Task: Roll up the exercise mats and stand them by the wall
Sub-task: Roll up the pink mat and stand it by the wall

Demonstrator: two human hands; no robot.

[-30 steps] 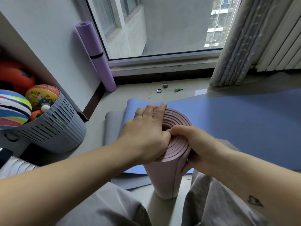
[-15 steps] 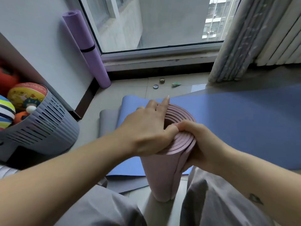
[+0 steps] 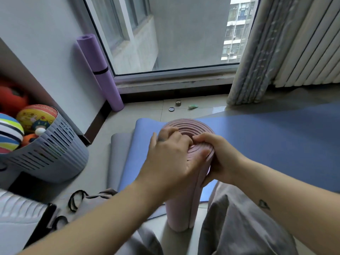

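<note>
Low in the centre of the frame, a pink mat roll point(image 3: 184, 199) stood on end on the tiled floor point(image 3: 147, 111). On its spiral top lay the left hand point(image 3: 169, 157), fingers curled, seemingly hooked into the coils. The right hand point(image 3: 220, 159) clasped the roll's outer edge. Behind it, a blue mat point(image 3: 266, 140) lay flat over a grey mat point(image 3: 119, 153). At upper left, a strapped purple mat roll point(image 3: 103, 74) leaned against the wall point(image 3: 46, 43).

Pink mat roll point(image 3: 182, 212): coiled, standing on end on the floor, spiral top showing. Blue mat point(image 3: 266, 144) lies flat behind it, overlapping a grey mat point(image 3: 119, 153). Purple mat roll point(image 3: 103, 74), black-strapped, leans against the wall beside the window.
</note>
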